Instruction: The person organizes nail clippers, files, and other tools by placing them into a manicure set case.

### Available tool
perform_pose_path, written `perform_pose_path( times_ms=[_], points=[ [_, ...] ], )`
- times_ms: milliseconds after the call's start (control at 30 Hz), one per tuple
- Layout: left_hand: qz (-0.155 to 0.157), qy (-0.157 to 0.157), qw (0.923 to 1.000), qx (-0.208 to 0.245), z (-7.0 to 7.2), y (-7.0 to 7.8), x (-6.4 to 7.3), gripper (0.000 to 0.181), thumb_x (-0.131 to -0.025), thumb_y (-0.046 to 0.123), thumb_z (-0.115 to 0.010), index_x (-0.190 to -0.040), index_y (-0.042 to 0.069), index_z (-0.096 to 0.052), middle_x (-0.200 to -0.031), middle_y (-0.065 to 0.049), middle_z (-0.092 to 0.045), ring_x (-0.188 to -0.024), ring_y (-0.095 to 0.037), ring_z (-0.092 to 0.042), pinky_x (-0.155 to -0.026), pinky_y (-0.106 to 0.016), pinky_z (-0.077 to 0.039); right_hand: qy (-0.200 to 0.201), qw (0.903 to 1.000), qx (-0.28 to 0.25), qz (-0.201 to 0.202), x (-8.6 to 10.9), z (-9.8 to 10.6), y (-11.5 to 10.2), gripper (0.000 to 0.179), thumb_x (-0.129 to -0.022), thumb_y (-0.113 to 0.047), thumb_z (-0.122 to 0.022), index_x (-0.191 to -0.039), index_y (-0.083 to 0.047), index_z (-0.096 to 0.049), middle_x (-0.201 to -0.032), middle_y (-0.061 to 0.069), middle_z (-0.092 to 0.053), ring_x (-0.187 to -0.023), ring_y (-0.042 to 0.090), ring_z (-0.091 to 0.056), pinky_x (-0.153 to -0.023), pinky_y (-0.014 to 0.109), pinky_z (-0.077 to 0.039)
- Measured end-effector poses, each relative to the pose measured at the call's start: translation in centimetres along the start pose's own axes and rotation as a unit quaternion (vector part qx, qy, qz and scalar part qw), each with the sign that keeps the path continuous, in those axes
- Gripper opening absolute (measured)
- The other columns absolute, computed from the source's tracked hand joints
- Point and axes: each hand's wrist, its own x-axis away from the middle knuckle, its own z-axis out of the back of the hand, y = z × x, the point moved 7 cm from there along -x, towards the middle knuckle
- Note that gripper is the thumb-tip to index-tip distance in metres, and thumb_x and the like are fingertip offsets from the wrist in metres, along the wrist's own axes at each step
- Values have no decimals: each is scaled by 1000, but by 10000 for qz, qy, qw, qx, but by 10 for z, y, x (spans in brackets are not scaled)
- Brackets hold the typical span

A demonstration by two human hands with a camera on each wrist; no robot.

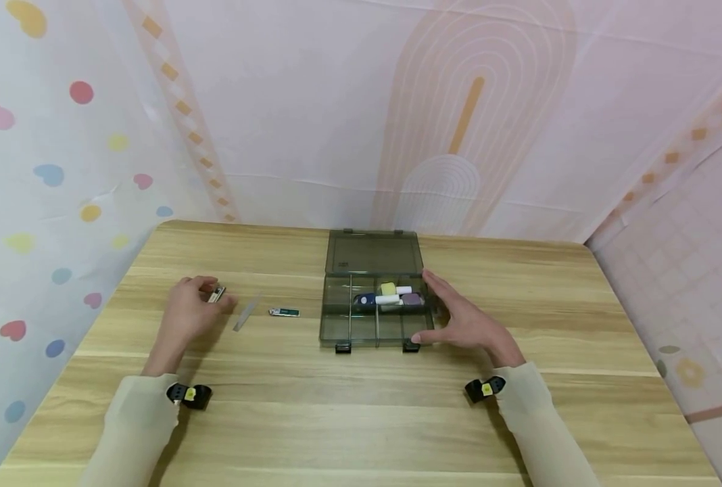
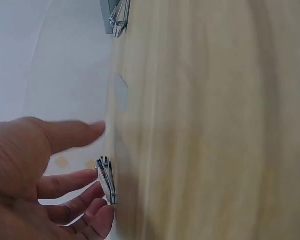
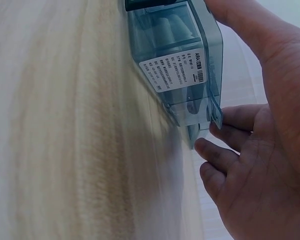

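Observation:
My left hand [image 1: 193, 308] is low over the table at the left, with its fingers touching a metal nail clipper [image 2: 106, 180]. In the left wrist view the thumb stands away from that clipper. Beside this hand lie a thin flat grey strip [image 1: 245, 316] and a second nail clipper [image 1: 284, 312] with a dark green face. My right hand [image 1: 467, 323] rests along the right side of a clear grey divided box [image 1: 335, 325], thumb at the front corner, fingers at the back. Inside the box lie several small bottles that look like nail polish, among them a dark blue one [image 1: 366, 299] and a yellow one [image 1: 388, 289].
The box's lid [image 1: 373, 251] lies folded back toward the wall. Two dark latches, one of them the left latch [image 1: 343, 348], jut from the front. A printed label [image 3: 174, 70] is on the box's side. A patterned cloth [image 1: 312, 122] hangs behind the wooden table [image 1: 337, 426].

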Motion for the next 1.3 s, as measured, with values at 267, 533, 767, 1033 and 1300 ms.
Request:
perform_pose_path(
  times_ms=[267,533,767,1033,1300],
  points=[
    [31,66,9999,-88,3,-5,-2,26,-94,10,-71,-107,-12,-69,-96,-25,-67,-83,-31,-64,-68,-31,-49,-34,10000,-40,-43,0,-2,0,126,-77,-55,-87,-167,-27,-4,-175,-2,-1,-161,32,-5,-126,63,-19],
    [106,44,9998,-136,3,-6,-2,16,-95,8,-69,-99,-8,-72,-88,-20,-72,-74,-21,-64,-64,-28,-48,-17,10000,-63,15,-2,-2,1,125,-77,-55,-87,-167,-26,-5,-175,-2,-1,-161,31,-4,-126,62,-19],
    [-66,59,9999,-147,6,-2,0,18,-95,9,-71,-99,-8,-73,-89,-22,-73,-75,-24,-66,-63,-26,-49,-4,10000,-41,36,0,-2,0,125,-77,-55,-87,-167,-25,-5,-175,-1,-2,-161,33,-6,-126,63,-20],
    [-262,141,9995,-75,5,17,4,19,-95,10,-70,-102,-7,-74,-91,-22,-74,-76,-26,-67,-60,-24,-49,-12,9999,-29,121,0,-2,0,125,-78,-55,-86,-167,-25,-4,-174,-4,0,-161,31,-4,-126,61,-19],
    [-677,112,9976,135,-6,43,6,16,-93,4,-68,-100,-9,-74,-89,-23,-73,-75,-26,-67,-58,-20,-50,-27,9999,-55,129,0,-2,1,125,-78,-55,-85,-167,-25,-4,-174,-4,0,-161,31,-4,-126,61,-20]
  ],
)
